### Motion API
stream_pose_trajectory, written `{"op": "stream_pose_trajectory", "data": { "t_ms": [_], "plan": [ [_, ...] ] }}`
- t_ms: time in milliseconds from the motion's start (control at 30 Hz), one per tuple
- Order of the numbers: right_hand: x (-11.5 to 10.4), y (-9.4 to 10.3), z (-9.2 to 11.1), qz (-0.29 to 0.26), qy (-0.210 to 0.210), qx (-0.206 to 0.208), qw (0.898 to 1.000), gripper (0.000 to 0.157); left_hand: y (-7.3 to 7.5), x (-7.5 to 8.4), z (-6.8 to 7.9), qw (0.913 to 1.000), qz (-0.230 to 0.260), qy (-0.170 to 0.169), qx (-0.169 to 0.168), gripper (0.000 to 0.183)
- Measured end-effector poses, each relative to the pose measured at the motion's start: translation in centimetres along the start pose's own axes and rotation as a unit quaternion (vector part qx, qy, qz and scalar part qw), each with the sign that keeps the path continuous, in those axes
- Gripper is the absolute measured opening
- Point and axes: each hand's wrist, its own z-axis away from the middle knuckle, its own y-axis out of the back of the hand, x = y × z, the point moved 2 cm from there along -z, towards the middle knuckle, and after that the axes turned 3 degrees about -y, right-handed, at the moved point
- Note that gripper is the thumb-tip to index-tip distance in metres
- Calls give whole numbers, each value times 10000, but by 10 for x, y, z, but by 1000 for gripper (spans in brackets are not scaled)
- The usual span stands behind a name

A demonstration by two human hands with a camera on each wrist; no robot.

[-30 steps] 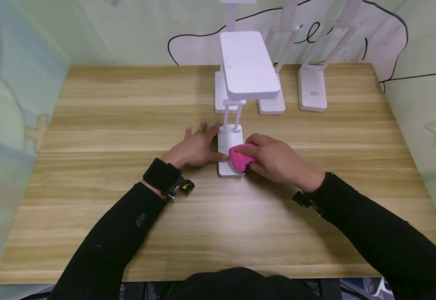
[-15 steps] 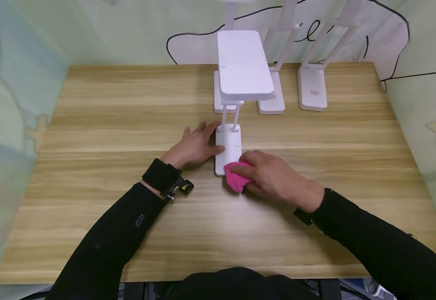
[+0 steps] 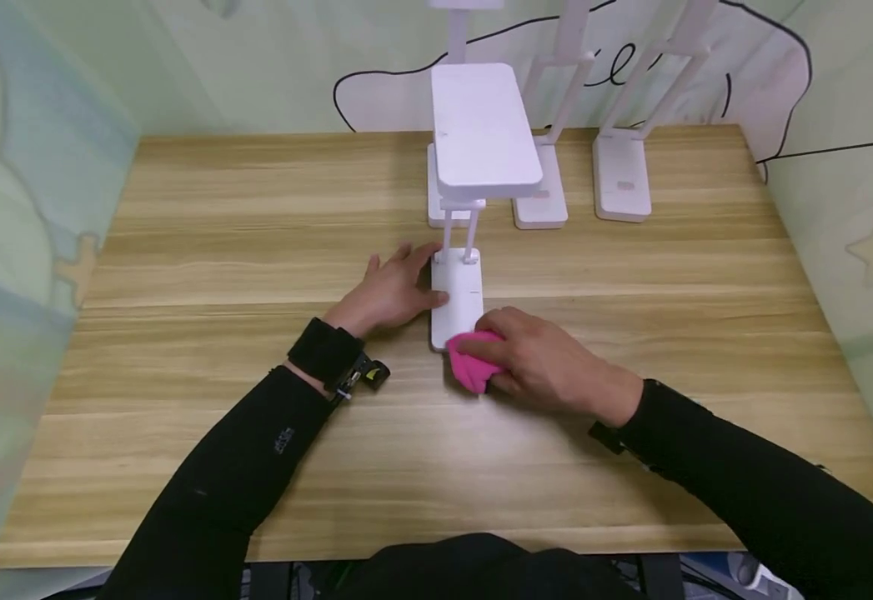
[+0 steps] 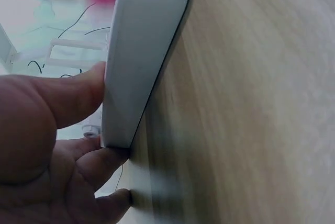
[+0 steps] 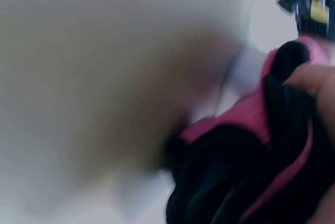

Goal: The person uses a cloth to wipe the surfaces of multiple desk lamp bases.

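A white desk lamp (image 3: 457,287) stands mid-table, its flat rectangular head (image 3: 484,125) raised on two thin arms above the base. My left hand (image 3: 391,293) steadies the base from the left, thumb on its upper face and fingers spread toward the back corner. In the left wrist view the thumb (image 4: 78,96) rests at the base's top edge. My right hand (image 3: 549,362) grips a bunched pink cloth (image 3: 472,368) at the base's front right corner. Folds of the cloth (image 5: 246,116) show a black side in the right wrist view, where the background is blurred.
Three more white lamps stand behind: one base (image 3: 444,200) partly hidden by the front lamp's head, a second base (image 3: 544,204) beside it, a third base (image 3: 622,179) farther right. Printed curtains (image 3: 256,67) enclose the wooden table (image 3: 256,217) at the back and sides.
My right hand has moved the cloth from the base's upper face down to its front corner. The lamp has shifted slightly left, and my left hand stays beside it.
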Motion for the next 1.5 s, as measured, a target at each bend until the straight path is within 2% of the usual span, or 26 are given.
{"op": "stream_pose_trajectory", "data": {
  "t_ms": [67, 133, 267, 367, 467, 567, 633, 733, 833, 900, 1033, 1200, 1300, 1433, 1500],
  "plan": [
    [1, -2, 7, -248, 106, -108, 9996, 50, 0, -1, 0, 10000, -14, 33, 25, 75],
    [9, -1, 7, -372, -70, -67, 9993, 49, -1, -1, 0, 10000, -8, 18, 32, 75],
    [31, 3, -15, -238, -957, 428, 9942, 44, 0, -2, 1, 10000, 19, 11, 23, 75],
    [38, 4, -33, 2, -1280, 722, 9891, 43, 0, -4, 1, 10000, -8, 28, 20, 76],
    [27, 2, -31, 67, -1063, 610, 9924, 44, 0, -4, 1, 10000, -42, -29, 30, 75],
    [10, -2, -11, 30, -749, 327, 9967, 49, 0, -2, 1, 9999, -85, -74, 39, 75],
    [2, -3, 2, 23, -699, 182, 9974, 53, 0, -1, 1, 9999, -91, -45, 54, 75],
    [-4, -4, 11, -1, -799, 220, 9966, 52, 0, -1, 0, 9999, -93, -29, 66, 74],
    [-5, -4, 10, 34, -903, 339, 9953, 48, -1, -1, -1, 9999, -67, -64, 54, 74],
    [-8, -5, 5, 258, -868, 416, 9950, 42, -1, -1, -1, 10000, -43, -64, 45, 74],
    [-19, -10, -13, 1008, -760, 572, 9903, 35, 0, -3, -2, 10000, -13, -41, 90, 74],
    [-35, -17, -30, 2029, -757, 477, 9751, 25, 3, -4, -2, 9998, 13, -60, 188, 74],
    [-34, -16, -24, 2252, -976, 414, 9685, 23, 4, -4, -1, 9997, -3, -108, 221, 75],
    [-25, -11, -8, 2194, -1263, 418, 9665, 25, 1, -1, -1, 9996, -33, -141, 251, 77],
    [-24, -10, -6, 2208, -1238, 473, 9663, 23, 0, 1, -2, 9993, -59, -181, 329, 78]
  ]
}}
